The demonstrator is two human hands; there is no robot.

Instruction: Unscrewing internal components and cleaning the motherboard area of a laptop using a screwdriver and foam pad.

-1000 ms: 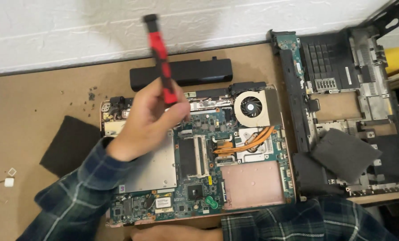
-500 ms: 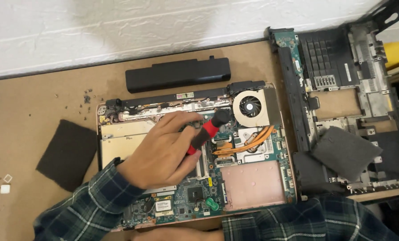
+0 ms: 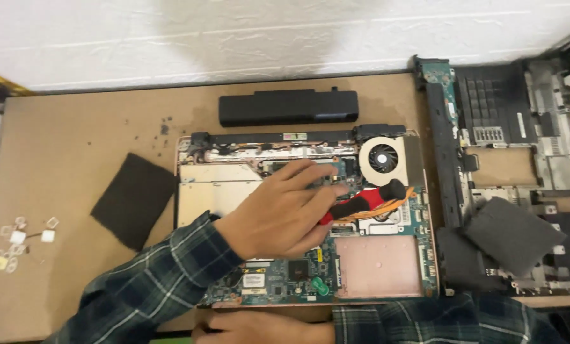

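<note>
Lowered from upright a second ago, the red-and-black screwdriver (image 3: 361, 202) now lies pinched in the left hand (image 3: 278, 213) over the laptop's bared circuit board (image 3: 278, 277), just left of the fan (image 3: 382, 157); the cover is off, the board still seated.

Soft, even overhead light; slightly blurred picture, faint shadows.

The left hand (image 3: 278, 216) holds a red-and-black screwdriver (image 3: 365, 200) low over the opened laptop's motherboard (image 3: 285, 274), beside the fan (image 3: 382, 157).
</note>
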